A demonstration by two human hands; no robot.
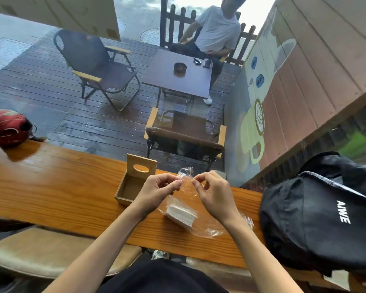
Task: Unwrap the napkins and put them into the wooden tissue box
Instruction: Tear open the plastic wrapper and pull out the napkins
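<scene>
Your stack of white napkins (180,214) lies low in the centre of the frame on the wooden counter (61,187), enclosed in its clear plastic wrapper (187,187). The wrapper rises from the stack to your fingertips, and loose film spreads to the lower right of the stack across the counter.

Just left of the napkins, a little higher in the frame, sits the wooden tissue box (128,187). Its open tray shows only a bare bottom; nothing is inside. The lid (141,167), with an oval slot cut in it, stands upright at the tray's far end.

Your left hand (156,192) is above and left of the stack, thumb and forefinger curled together, pinching the upper part of the wrapper. Your right hand (215,192) mirrors it from the right, thumb and forefinger pinching the same stretch of film, the other fingers loosely curled. The two pinches sit close together with a narrow strip of plastic between them.

At the right edge of the frame a black backpack (321,214) rests on the counter. A red helmet (7,126) sits at the counter's far left end. Beyond, in the upper half, are a dark table (178,75), folding chairs (97,68) and a seated person (216,32).
</scene>
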